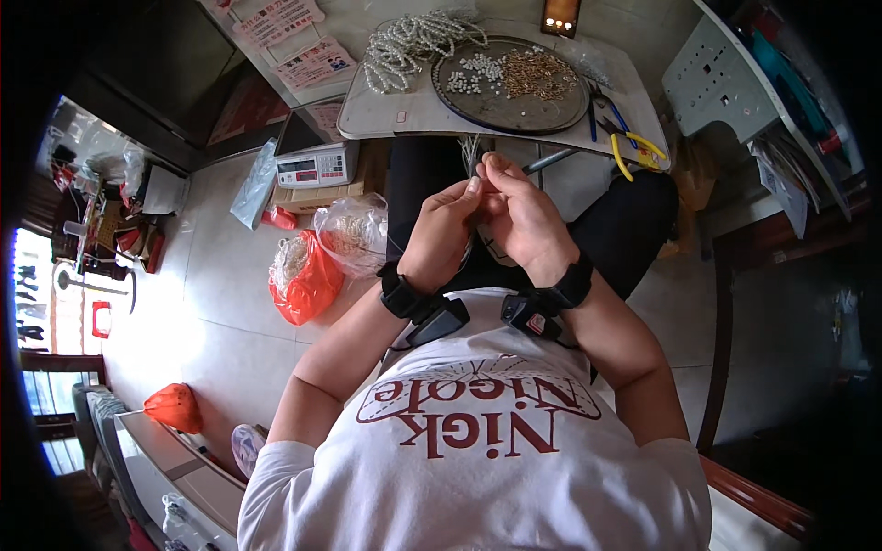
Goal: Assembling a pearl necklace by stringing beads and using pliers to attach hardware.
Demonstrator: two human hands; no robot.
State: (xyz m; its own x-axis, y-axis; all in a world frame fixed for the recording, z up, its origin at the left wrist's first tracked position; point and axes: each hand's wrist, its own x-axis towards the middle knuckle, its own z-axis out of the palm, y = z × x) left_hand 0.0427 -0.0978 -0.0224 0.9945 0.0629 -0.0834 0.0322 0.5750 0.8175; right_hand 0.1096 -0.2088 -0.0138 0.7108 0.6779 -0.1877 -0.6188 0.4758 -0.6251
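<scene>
My left hand (443,231) and my right hand (526,217) meet just off the near edge of the table, over my lap. Thin pale strands (470,154) stick up from the closed fingers of my left hand. The right thumb and fingers are pinched together right beside the left fingertips; whatever is between them is too small or hidden. Beyond the hands, a round dark tray (514,121) carries white beads (480,70) and small gold-coloured pieces (537,73). A pile of pearly bead strings (413,48) lies at the tray's left.
Yellow-handled pliers (634,154) and blue-handled pliers (617,112) rest at the table's (377,115) right side. A phone (560,16) stands behind. On the floor at left are a scale (312,170), a red bag (303,298) and a clear bag (354,234).
</scene>
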